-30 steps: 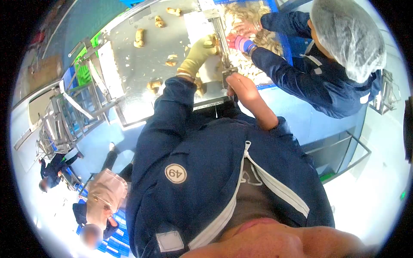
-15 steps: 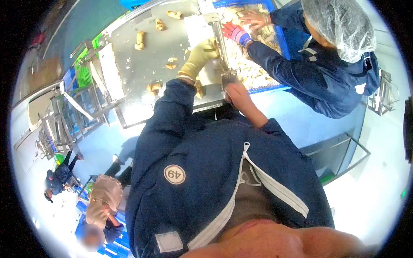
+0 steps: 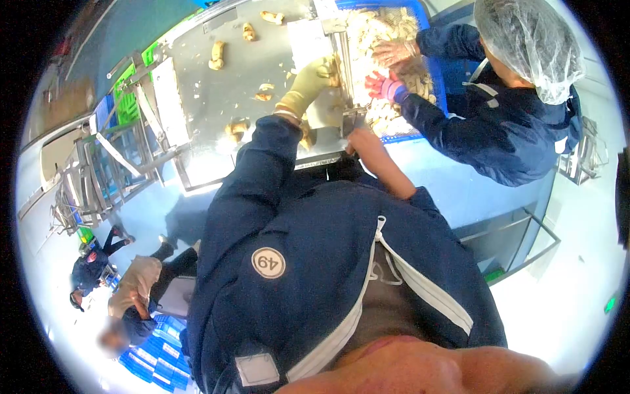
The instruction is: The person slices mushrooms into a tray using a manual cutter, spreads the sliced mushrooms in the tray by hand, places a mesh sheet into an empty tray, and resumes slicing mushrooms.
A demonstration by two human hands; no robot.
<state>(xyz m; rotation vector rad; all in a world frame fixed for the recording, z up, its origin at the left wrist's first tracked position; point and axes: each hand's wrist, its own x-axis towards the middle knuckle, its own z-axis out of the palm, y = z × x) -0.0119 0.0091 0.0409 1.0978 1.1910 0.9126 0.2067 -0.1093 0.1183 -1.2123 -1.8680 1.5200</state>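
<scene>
My left hand, in a yellow-green glove, is closed at the edge of the metal table beside an upright metal cutting frame. Its fingers seem to wrap a pale brown mushroom piece, mostly hidden by the glove. My bare right hand is closed around the near end of the frame, at the metal handle. Several whole mushrooms and small scraps lie on the table to the left. Pale slices fill a blue basket on the frame's right.
A co-worker in a hairnet leans over the basket, one hand bare and one in a pink-and-purple glove. Metal racks stand at left. Two other people and blue crates are at lower left. A metal-framed stand is at right.
The co-worker's gloved hand has moved right and down across the slices, away from the cutting frame. The frame's handle end has shifted slightly with my right hand. My left hand stays beside the frame.
</scene>
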